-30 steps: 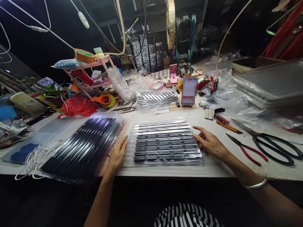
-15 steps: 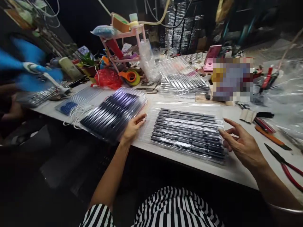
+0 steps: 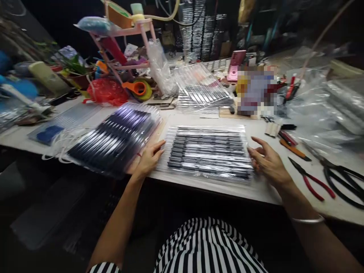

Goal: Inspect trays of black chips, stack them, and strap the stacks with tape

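Observation:
A clear ribbed plastic tray filled with rows of dark strips lies flat on the white table before me. At its left edge is my left hand, fingers apart, touching or very near the plastic. My right hand rests beside the tray's right edge with its fingers spread and loosely bent. Left of my left hand sits a stack of similar trays with dark strips, reaching over the table's front edge.
Pliers with red handles, black-handled scissors and an orange cutter lie on the right. Behind are clear trays, a pink rack and a red bag. A white cable lies left.
The view has turned to the right, so the table's things appear further left. The filled tray now lies squarer to me, with both hands still at its sides.

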`<action>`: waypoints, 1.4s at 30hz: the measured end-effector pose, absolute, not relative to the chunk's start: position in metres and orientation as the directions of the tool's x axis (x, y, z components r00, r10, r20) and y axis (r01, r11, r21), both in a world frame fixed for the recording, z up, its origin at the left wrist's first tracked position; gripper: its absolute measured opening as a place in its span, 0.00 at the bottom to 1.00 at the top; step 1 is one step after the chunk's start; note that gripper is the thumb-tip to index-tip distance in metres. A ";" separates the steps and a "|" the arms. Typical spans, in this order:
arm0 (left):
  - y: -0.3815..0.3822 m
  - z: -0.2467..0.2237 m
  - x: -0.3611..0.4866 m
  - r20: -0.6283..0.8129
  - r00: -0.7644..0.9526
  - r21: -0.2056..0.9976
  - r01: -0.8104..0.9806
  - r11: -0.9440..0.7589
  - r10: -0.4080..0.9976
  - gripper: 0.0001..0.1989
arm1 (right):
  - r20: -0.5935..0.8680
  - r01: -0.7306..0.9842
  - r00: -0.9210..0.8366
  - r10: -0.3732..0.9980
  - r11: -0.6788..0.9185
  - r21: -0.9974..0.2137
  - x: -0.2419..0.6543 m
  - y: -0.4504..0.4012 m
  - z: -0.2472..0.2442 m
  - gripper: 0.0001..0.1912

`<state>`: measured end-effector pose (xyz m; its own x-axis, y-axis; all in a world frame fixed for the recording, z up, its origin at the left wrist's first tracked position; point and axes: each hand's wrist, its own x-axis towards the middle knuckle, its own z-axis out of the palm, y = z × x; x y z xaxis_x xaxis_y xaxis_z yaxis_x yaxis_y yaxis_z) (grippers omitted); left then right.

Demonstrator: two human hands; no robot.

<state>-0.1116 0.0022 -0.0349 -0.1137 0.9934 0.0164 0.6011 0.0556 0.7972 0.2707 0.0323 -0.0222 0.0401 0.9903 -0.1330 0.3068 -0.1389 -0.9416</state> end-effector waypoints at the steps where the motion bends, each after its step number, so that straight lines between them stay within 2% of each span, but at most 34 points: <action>1: 0.004 -0.035 -0.106 0.025 -0.095 0.778 0.628 0.041 0.995 0.25 | -0.108 0.363 0.043 0.993 -0.116 -0.925 0.273 0.034 -0.025 0.36; 3: 0.004 -0.035 -0.093 0.046 -0.090 0.686 0.727 0.034 0.995 0.27 | -0.063 0.487 0.024 0.998 -0.067 -0.871 0.277 0.037 -0.031 0.34; 5: 0.003 -0.035 -0.078 0.069 -0.089 0.465 0.884 0.047 0.994 0.29 | -0.007 0.628 -0.028 1.000 0.013 -0.778 0.278 0.039 -0.034 0.31; 7: 0.004 -0.035 -0.062 0.058 -0.036 0.179 0.984 0.025 0.998 0.31 | 0.034 0.784 -0.101 0.994 0.100 -0.612 0.274 0.039 -0.033 0.28; 8: 0.005 -0.034 -0.054 0.025 0.005 0.071 0.997 -0.007 1.000 0.31 | 0.031 0.854 -0.135 0.990 0.132 -0.504 0.270 0.039 -0.031 0.27; 9: 0.008 -0.033 -0.046 -0.019 0.047 0.015 0.999 -0.046 0.999 0.32 | 0.014 0.909 -0.165 0.986 0.158 -0.387 0.265 0.038 -0.028 0.26; 12: 0.020 -0.029 -0.024 -0.118 0.159 -0.013 0.987 -0.162 0.980 0.36 | -0.037 0.965 -0.235 0.971 0.229 -0.127 0.250 0.036 -0.020 0.25; 15: 0.034 -0.025 -0.003 -0.132 0.281 0.029 0.960 -0.280 0.950 0.40 | -0.005 0.944 -0.328 0.945 0.328 -0.023 0.241 0.038 -0.019 0.25; 18: 0.044 -0.023 0.016 -0.129 0.380 0.067 0.925 -0.374 0.916 0.43 | -0.017 0.868 -0.496 0.868 0.495 -0.033 0.238 0.052 -0.025 0.25; 20: 0.051 -0.023 0.025 -0.131 0.429 0.091 0.903 -0.420 0.894 0.44 | -0.052 0.819 -0.569 0.821 0.560 -0.124 0.238 0.064 -0.028 0.29; 24: 0.065 -0.021 0.032 -0.141 0.516 0.134 0.855 -0.500 0.845 0.47 | -0.127 0.808 -0.574 0.809 0.534 -0.249 0.233 0.080 -0.029 0.42; 28: 0.069 -0.020 0.030 -0.124 0.555 0.153 0.829 -0.537 0.822 0.49 | -0.056 0.823 -0.538 0.841 0.511 -0.247 0.228 0.076 -0.030 0.44; 33: 0.063 -0.026 0.032 -0.076 0.496 0.135 0.865 -0.484 0.865 0.44 | -0.008 0.834 -0.498 0.867 0.476 -0.279 0.237 0.079 -0.038 0.36; 38: 0.063 -0.033 0.037 -0.030 0.269 0.100 0.959 -0.265 0.963 0.41 | -0.031 0.860 -0.452 0.892 0.426 -0.280 0.244 0.094 -0.037 0.37; 42: 0.063 -0.033 0.042 -0.030 0.256 0.065 0.965 -0.254 0.966 0.42 | -0.021 0.839 -0.489 0.872 0.464 -0.284 0.232 0.092 -0.029 0.36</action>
<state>0.0421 0.0631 -0.0334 0.2564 0.9661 -0.0301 0.9650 -0.2541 0.0648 0.2322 0.0916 -0.0288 -0.4891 0.8720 -0.0213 0.8392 0.4638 -0.2840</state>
